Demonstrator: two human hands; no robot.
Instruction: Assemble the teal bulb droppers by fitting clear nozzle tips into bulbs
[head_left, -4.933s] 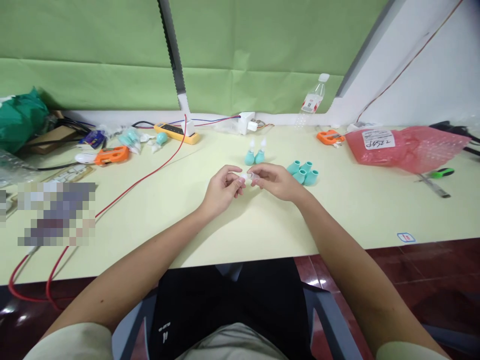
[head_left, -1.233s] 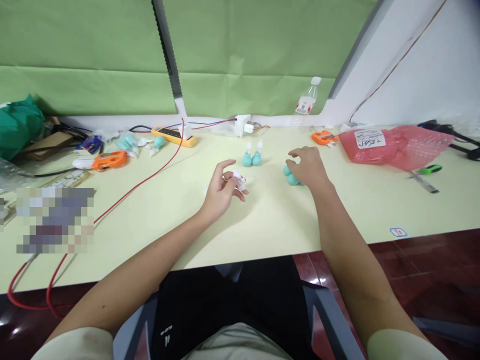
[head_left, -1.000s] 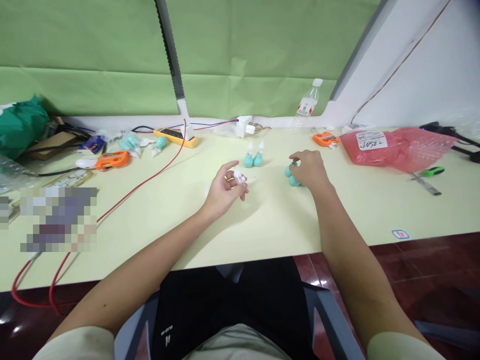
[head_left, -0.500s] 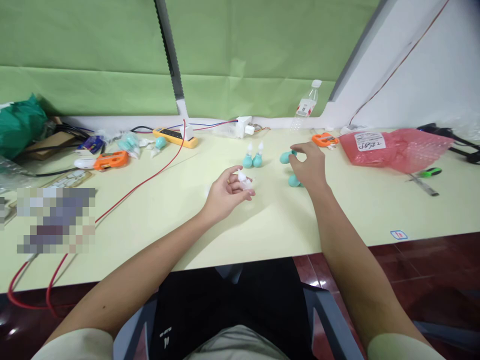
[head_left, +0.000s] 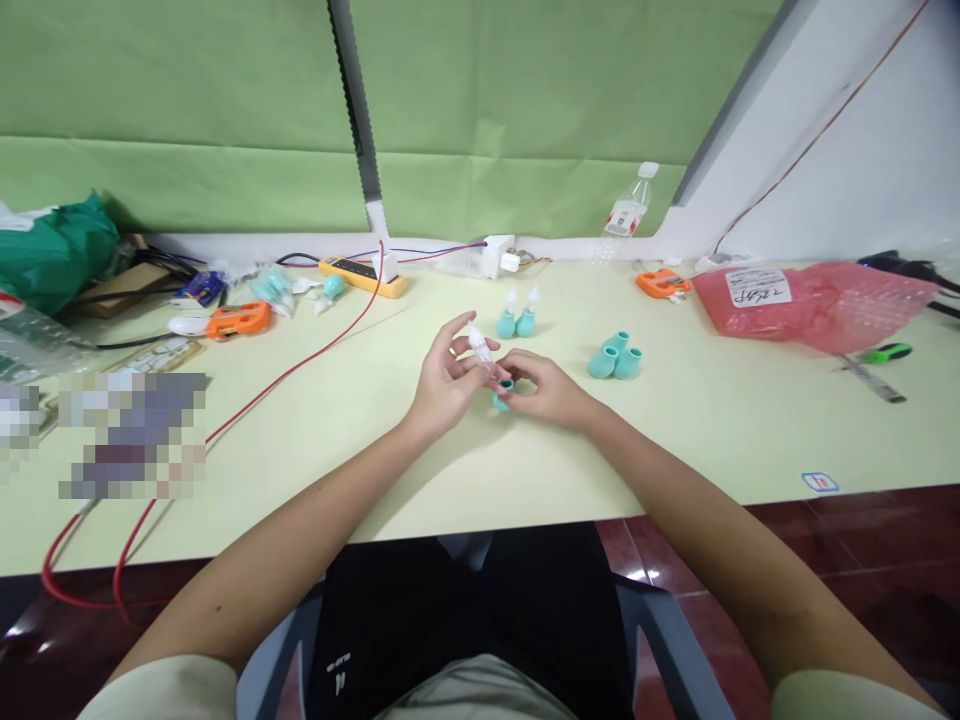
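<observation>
My left hand (head_left: 442,385) has its fingers closed on a clear plastic nozzle (head_left: 481,347), the white tip pointing up and slightly left. Close beside it, my right hand (head_left: 547,388) grips a teal rubber bulb (head_left: 502,401), whose round mouth faces up just below the nozzle. The fingers partly cover both pieces, and whether they touch I cannot tell. Beyond the hands stand two teal bulbs (head_left: 516,322) fitted with clear, white-tipped nozzles. To the right, three teal bulbs (head_left: 615,358) without nozzles form a tight cluster.
A pink bubble-wrap package (head_left: 802,300) and a green-handled tool (head_left: 888,353) lie at right. Orange cutters (head_left: 663,284) and a plastic bottle (head_left: 630,203) are toward the back. A red cable (head_left: 289,378) crosses the left side near a yellow power strip (head_left: 364,277) and more orange cutters (head_left: 238,319).
My right hand has come left from the bulb cluster to my left hand, carrying one teal bulb. The nozzle in my left hand shows more clearly, tip up. The view has shifted slightly.
</observation>
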